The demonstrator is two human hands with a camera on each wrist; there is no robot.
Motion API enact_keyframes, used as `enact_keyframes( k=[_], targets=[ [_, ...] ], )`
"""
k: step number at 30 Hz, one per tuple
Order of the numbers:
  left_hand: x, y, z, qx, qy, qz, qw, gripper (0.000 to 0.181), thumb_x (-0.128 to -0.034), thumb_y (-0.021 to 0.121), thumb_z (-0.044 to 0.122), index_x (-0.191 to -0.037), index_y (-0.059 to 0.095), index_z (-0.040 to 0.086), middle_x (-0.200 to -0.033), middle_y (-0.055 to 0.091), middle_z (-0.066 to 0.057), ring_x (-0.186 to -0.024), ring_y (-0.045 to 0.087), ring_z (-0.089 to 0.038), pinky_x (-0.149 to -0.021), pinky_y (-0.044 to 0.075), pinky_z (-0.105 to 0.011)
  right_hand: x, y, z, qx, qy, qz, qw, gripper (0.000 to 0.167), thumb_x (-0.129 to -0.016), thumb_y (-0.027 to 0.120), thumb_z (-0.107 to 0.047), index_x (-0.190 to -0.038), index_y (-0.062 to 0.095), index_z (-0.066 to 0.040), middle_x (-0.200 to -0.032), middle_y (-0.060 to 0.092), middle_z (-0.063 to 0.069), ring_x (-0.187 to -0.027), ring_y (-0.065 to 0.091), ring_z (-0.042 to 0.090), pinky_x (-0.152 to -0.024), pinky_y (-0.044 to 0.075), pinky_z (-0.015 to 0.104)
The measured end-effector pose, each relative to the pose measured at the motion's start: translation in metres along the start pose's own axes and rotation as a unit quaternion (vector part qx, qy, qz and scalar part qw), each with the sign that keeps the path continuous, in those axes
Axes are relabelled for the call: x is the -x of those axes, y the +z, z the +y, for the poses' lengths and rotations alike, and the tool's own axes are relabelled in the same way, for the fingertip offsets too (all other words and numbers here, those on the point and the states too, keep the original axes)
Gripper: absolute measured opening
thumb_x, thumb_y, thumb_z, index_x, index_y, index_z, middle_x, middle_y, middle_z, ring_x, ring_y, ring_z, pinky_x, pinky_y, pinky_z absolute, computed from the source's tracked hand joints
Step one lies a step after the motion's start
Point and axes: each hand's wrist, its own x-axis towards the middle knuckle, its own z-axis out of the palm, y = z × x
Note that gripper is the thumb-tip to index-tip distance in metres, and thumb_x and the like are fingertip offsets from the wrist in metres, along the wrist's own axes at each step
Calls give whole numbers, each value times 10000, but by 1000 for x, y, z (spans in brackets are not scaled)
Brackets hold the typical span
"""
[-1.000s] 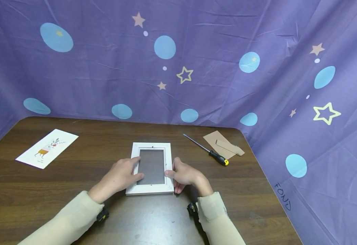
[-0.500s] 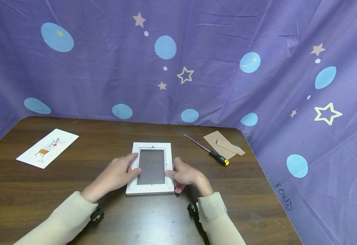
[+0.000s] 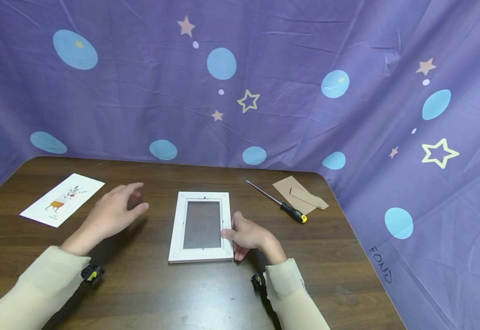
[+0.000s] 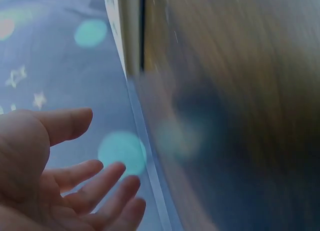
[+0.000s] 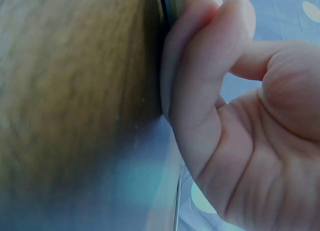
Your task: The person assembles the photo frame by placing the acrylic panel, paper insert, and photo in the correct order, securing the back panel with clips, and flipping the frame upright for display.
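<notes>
A white picture frame [image 3: 176,231] lies flat at the middle of the table, a grey panel [image 3: 202,224] inside its border and small dark tabs around the opening. My right hand [image 3: 249,234] grips its right side, thumb on the border and the other fingers curled against the edge; the right wrist view shows those bent fingers [image 5: 200,86] close up. My left hand [image 3: 110,213] hovers over the table between the frame and a white printed card [image 3: 62,201], touching neither. Its fingers are spread and loosely bent, with nothing in them, as the left wrist view confirms.
Right of the frame lies a screwdriver [image 3: 292,212] with a black and yellow handle. Behind it are brown cardboard pieces [image 3: 286,184], one partly over another. A purple curtain [image 3: 281,123] hangs along the table's back and right edges.
My left hand has let go of the frame's left side and moved left toward the card. The right hand and the frame have stayed in place.
</notes>
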Motion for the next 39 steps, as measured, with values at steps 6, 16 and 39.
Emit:
enact_keyframes(
  k=[6, 16, 39],
  targets=[
    [-3, -25, -36, -231, -313, 80, 9992, 745, -1017, 699, 326, -1538, 404, -118, -1481, 423, -433, -1332, 383, -657, -1045, 315, -775, 0, 0, 1, -2, -26, -12, 10000, 290, -1090, 622, -227, -1084, 416, -23, -662, 573, 119, -466, 625, 219, -490, 589, 394],
    [2, -53, -92, -615, -769, 145, 9950, 835, -986, 729, 357, -1578, 333, -79, -1539, 300, -451, -1298, 270, -749, -934, 266, -846, 0, 0, 1, 3, -89, 2, 10000, 286, -1092, 618, -225, -1074, 418, -22, -648, 571, 111, -461, 624, 213, -485, 587, 391],
    [13, -59, -150, -747, -1623, -1088, 9779, 1183, -962, 631, 691, -1556, 107, -187, -1477, 86, -572, -1244, 134, -840, -871, 212, -905, -1, -1, 2, 2, -92, 3, 10000, 279, -1093, 616, -214, -1062, 415, -23, -648, 563, 108, -457, 619, 212, -480, 583, 384]
  ],
)
